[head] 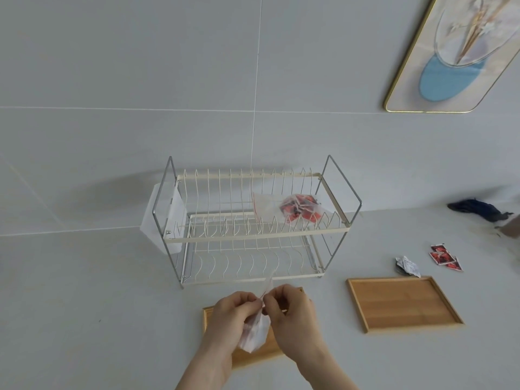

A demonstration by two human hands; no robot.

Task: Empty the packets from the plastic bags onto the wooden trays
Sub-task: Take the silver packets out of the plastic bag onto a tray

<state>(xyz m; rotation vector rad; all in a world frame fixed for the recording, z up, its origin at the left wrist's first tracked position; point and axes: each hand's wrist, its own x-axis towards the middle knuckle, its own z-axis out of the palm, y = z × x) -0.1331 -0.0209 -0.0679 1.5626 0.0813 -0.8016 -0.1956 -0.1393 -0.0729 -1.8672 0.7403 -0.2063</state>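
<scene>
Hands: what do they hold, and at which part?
Both hands, left and right, pinch a plastic bag at its top edge, above a wooden tray.

Pale grey table (84,305) and grey tiled wall (112,80); cream and silver wire dish rack (247,235); clear bag (292,209) holding red, black and white packets; two honey-brown wooden trays (402,302); loose red-and-black packets (444,257); gold-framed picture (455,54) with a blue oval

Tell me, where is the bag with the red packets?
The bag lies on the top tier of the dish rack, toward its right end, beyond both hands and left of the empty tray.
</scene>
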